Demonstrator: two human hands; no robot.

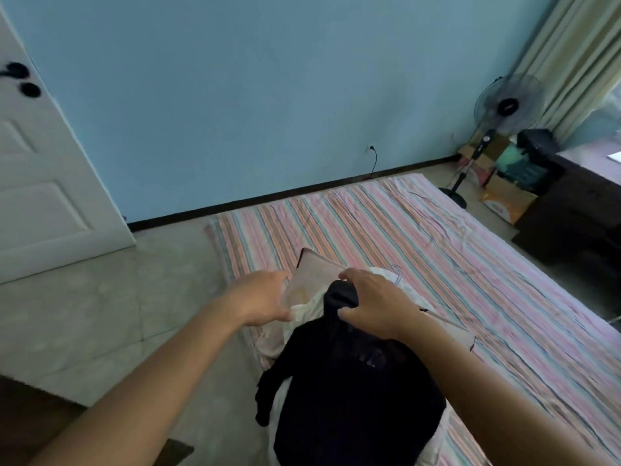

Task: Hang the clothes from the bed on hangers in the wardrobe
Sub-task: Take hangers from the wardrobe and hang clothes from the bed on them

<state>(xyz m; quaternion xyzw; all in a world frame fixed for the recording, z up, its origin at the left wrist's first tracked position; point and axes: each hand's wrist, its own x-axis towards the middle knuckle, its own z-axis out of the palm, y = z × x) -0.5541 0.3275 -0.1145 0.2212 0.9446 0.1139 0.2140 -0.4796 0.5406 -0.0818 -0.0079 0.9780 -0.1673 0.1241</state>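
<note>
A black garment (356, 391) hangs in front of me over the near end of the striped bed (437, 264). My right hand (373, 302) grips its bunched top. Under and beside it lies a white garment (302, 311), which my left hand (265, 299) pinches at the edge. A pinkish flat object (314, 270) shows just beyond both hands; what it is I cannot tell. No hanger or wardrobe is in view.
A white door (43, 183) stands at the left, with tiled floor (100, 314) in front of it. At the far right are a standing fan (504, 109), cardboard boxes (504, 203), a dark desk (571, 213) and curtains (578, 52).
</note>
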